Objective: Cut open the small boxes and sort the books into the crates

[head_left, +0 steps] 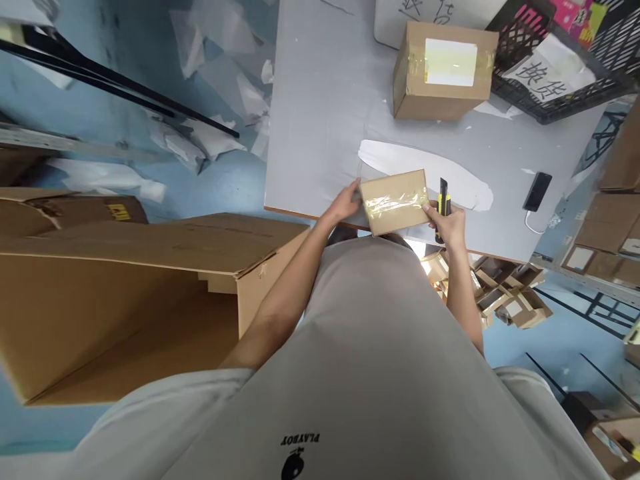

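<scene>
A small cardboard box, with shiny clear tape across its top face, is held slightly tilted at the table's front edge, close to my body. My left hand grips its left end, the fingertips at the edge and partly hidden. At the opposite end, my right hand pinches the box's corner with thumb and fingers. That same hand also holds a black and yellow utility knife, its tip pointing away from me. Just beyond the box, a long white paper strip lies flat on the grey table.
A larger taped carton with a label stands at the back, beside a black plastic crate. A phone with a cable lies at right. On my left is a big open carton; small empty boxes lie below the table.
</scene>
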Available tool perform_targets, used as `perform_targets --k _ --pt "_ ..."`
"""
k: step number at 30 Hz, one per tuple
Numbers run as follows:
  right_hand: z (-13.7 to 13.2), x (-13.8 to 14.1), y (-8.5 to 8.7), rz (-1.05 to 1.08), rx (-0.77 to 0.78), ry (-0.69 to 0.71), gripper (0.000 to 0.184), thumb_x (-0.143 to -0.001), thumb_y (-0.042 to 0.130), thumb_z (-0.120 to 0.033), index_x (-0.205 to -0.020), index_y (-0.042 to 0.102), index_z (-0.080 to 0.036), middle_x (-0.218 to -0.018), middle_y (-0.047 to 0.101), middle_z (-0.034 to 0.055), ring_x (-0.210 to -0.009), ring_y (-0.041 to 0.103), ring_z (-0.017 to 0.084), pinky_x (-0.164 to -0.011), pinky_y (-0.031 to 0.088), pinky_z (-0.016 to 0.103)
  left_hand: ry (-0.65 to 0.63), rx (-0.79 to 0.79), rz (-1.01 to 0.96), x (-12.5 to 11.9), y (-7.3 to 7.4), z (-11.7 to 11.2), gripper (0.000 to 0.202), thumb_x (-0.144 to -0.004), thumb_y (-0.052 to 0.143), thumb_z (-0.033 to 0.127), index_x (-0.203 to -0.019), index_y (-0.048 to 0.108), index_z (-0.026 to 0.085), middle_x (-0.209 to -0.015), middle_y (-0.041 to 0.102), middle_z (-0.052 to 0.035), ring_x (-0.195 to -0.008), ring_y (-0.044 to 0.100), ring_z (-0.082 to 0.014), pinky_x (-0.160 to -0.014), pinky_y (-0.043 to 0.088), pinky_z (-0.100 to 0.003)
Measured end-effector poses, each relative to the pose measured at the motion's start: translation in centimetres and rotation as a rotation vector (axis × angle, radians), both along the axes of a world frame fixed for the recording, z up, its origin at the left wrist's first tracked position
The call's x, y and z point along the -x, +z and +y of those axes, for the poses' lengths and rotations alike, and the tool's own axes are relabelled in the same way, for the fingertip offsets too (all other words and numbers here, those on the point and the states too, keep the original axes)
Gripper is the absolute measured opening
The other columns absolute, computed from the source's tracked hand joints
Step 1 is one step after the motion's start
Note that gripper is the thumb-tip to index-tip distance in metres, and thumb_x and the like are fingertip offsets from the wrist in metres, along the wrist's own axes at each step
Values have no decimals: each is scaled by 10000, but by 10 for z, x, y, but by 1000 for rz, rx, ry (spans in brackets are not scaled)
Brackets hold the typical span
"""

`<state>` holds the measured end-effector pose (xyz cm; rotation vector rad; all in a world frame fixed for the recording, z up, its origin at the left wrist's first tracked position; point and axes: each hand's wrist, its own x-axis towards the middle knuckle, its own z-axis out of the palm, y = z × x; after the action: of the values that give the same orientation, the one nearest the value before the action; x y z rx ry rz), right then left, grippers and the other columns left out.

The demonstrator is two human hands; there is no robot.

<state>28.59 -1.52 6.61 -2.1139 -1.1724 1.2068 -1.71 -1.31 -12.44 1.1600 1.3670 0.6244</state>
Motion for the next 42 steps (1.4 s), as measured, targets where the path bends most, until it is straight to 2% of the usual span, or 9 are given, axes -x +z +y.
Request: perform_targets --k 3,6,9,12,16,23,28,36,42 --pt "-5 5 -2 -94 -8 58 628 -829 860 -734 -1047 810 -148 -879 775 39 -577 650 156 -602 582 320 102 -48 67 7 28 6 590 -988 676 560 -1438 771 191 -1547 724 -190 -1469 665 -357 -1309 488 -526" --pt "-14 12 8 -271 -77 123 575 -950 767 -713 -1137 782 -170 -1035 803 93 -699 721 205 -707 623 357 141 -108 19 18 71 10 511 -1071 592 651 -1319 811 261 -1441 794 -113 -1365 724 -310 -1201 584 -468" --pt "-28 23 28 -396 -131 168 550 -1075 615 -693 -1274 723 -192 -1104 798 122 -816 776 259 -797 634 393 49 -81 -34 23 111 13 533 -964 777 694 -1261 824 255 -1374 820 -102 -1267 763 -309 -1110 643 -439" --pt "-48 41 48 -380 -89 215 536 -1146 482 -642 -1418 636 -206 -1068 800 111 -831 806 285 -814 628 399 -9 -67 -63 22 130 16 499 -890 879 624 -1192 838 229 -1301 836 -99 -1194 780 -304 -1056 680 -435" --pt "-69 72 61 -283 -41 353 494 -1159 484 -556 -1525 568 -235 -1200 840 130 -986 832 316 -882 641 413 31 -101 -59 17 133 19 365 -923 845 493 -1166 844 220 -1269 840 -87 -1203 778 -304 -1027 705 -444" --pt "-73 118 61 -258 -81 540 457 -1182 457 -432 -1520 672 -211 -1428 817 153 -1281 800 326 -1082 625 431 3 -79 -235 11 130 23 404 -803 964 421 -1131 861 209 -1291 826 -88 -1226 787 -304 -1100 694 -457" --pt "-74 129 58 -292 -72 525 470 -1185 453 -391 -1546 676 -189 -1439 815 161 -1281 804 343 -1062 634 436 -11 -73 -228 14 128 29 378 -778 988 424 -1075 877 217 -1236 853 -83 -1209 797 -313 -1117 671 -454" --pt "-78 135 49 -320 -12 516 477 -1200 460 -438 -1567 671 -219 -1349 847 149 -1191 821 349 -1008 638 425 -42 -65 -161 19 128 36 416 -750 990 485 -1066 891 233 -1200 878 -69 -1194 805 -329 -1100 651 -432" --pt "-76 138 56 -350 16 535 491 -1196 456 -420 -1586 667 -211 -1332 847 158 -1166 818 346 -1009 631 418 -60 -79 -139 19 127 36 401 -776 954 476 -1096 889 243 -1214 875 -64 -1191 803 -328 -1109 640 -446"
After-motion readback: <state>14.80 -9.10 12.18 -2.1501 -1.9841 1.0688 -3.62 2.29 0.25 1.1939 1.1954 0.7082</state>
